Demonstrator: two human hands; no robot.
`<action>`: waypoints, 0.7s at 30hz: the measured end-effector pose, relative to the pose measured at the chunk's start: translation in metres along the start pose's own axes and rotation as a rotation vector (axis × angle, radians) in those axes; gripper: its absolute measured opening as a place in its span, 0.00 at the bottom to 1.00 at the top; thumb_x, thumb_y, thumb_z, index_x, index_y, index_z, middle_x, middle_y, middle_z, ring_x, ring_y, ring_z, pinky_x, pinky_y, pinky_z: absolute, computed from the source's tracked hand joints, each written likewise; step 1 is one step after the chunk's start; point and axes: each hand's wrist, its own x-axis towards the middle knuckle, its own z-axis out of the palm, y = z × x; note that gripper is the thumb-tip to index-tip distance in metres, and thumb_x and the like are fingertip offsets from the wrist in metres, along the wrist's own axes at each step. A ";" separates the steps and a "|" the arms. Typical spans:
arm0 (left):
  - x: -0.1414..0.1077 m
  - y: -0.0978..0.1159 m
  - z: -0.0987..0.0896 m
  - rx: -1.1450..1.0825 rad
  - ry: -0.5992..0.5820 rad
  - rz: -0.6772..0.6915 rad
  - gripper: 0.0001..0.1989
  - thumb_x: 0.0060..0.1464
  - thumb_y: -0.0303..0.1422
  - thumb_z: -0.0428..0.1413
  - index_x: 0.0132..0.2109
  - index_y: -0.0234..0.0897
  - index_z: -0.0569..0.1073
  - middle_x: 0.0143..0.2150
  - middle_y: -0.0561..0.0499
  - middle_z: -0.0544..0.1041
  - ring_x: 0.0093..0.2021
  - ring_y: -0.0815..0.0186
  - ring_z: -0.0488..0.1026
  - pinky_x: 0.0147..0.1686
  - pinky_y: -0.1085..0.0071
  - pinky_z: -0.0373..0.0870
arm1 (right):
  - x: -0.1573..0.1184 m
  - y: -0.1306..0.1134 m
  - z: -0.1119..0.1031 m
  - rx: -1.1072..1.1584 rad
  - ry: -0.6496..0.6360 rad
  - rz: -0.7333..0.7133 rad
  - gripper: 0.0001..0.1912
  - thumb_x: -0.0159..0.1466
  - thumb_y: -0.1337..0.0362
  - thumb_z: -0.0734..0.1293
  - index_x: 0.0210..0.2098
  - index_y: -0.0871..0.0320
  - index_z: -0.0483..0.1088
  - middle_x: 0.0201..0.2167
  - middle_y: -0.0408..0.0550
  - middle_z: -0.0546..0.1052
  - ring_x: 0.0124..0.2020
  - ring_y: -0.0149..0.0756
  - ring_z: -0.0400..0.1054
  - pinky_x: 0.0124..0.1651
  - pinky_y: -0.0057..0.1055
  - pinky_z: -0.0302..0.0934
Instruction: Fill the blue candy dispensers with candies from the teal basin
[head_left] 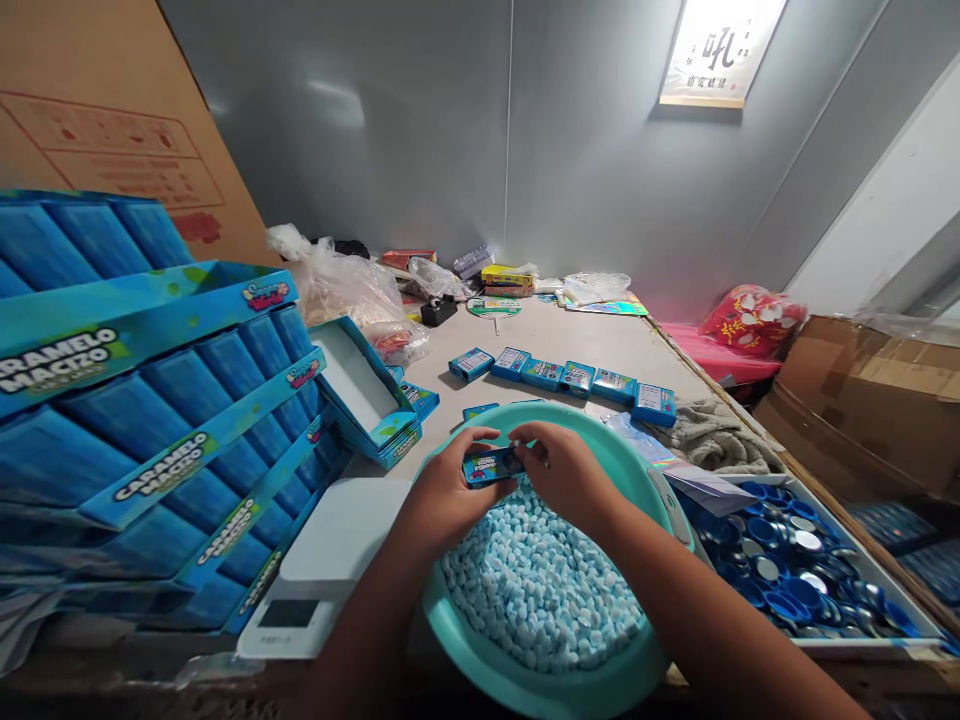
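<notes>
- Basin (622,440): smooth, slightly glossy plastic
- Pellets (547,590) inside the basin: matt
- Scale (345,530) left of the basin: smooth plastic
- Towel (712,435) beyond the basin's right: rough cloth

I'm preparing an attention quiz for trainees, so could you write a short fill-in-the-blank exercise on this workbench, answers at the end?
1. The left hand holds one end of the small blue box; the fingers at its other end belong to the ____.
2. The white scale is on the ____ side of the basin.
3. The stacked display boxes read CARAMELO ____.

Missing words: right hand; left; MACIZO.
</notes>
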 end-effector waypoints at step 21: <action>0.001 -0.002 0.001 0.011 0.058 0.000 0.28 0.48 0.39 0.67 0.56 0.42 0.72 0.53 0.44 0.79 0.50 0.53 0.79 0.51 0.57 0.75 | 0.001 0.001 -0.002 -0.045 -0.012 0.089 0.12 0.63 0.70 0.63 0.42 0.56 0.78 0.38 0.48 0.81 0.38 0.38 0.74 0.41 0.33 0.66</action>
